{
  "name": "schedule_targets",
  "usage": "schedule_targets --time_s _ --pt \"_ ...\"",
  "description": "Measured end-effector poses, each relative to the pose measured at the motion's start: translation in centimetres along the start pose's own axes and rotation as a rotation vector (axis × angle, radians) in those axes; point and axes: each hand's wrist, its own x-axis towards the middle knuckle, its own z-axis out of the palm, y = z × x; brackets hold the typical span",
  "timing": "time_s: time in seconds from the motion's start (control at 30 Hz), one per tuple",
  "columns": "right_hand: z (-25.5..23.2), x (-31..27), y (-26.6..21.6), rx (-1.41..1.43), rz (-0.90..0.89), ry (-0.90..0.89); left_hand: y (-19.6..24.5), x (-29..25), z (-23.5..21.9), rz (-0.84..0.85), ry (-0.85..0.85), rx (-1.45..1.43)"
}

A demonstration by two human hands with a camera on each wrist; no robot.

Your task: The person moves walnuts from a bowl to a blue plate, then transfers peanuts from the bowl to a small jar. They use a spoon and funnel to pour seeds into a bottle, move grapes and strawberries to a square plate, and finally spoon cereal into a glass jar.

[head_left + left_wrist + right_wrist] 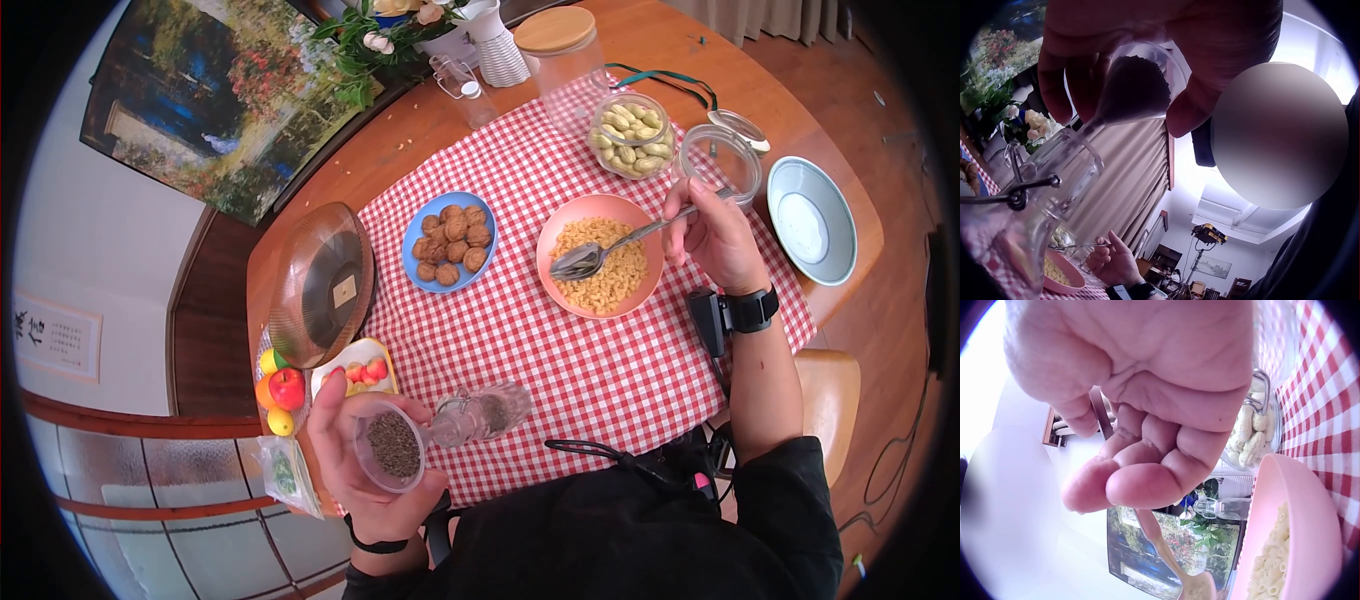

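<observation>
My left hand [372, 505] holds a clear plastic funnel [1141, 103] with small dark seeds [394, 446] inside. The funnel's spout reaches into the mouth of a clear glass bottle [512, 405], which has a wire clamp at its neck [1082, 165]. Some dark seeds show inside that bottle in the head view. With curled fingers, my right hand [722, 238] grips the handle of a metal spoon [640, 232]. The spoon's bowl hangs over a pink bowl [548, 240] of small macaroni [610, 285].
A blue plate [413, 262] of walnuts and a glass jar [603, 155] of peanuts stand on the checked cloth [470, 360]. At right sits a pale blue bowl [840, 225]. A brown basket [320, 280], fruit [287, 388] and a wooden-lidded jar [556, 30] line the edges.
</observation>
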Motion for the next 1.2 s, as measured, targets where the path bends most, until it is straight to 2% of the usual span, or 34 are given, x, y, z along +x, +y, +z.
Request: schedule_targets --time_s 0.27,0.9,1.1,1.2 --pt "0.0 0.0 0.0 0.004 -0.001 -0.008 -1.7 -0.1 -0.3 0.013 -0.087 -0.036" --pt "0.1 0.0 0.1 -0.014 -0.013 0.007 -3.2 -0.8 -0.5 -0.01 -0.147 -0.018" --pt "0.1 -0.1 -0.1 0.025 -0.001 -0.021 -3.7 -1.3 -1.4 -0.074 -0.126 0.043" --pt "0.2 0.0 -0.1 0.03 0.003 -0.028 -3.5 -1.3 -1.3 -0.166 -0.081 0.021"
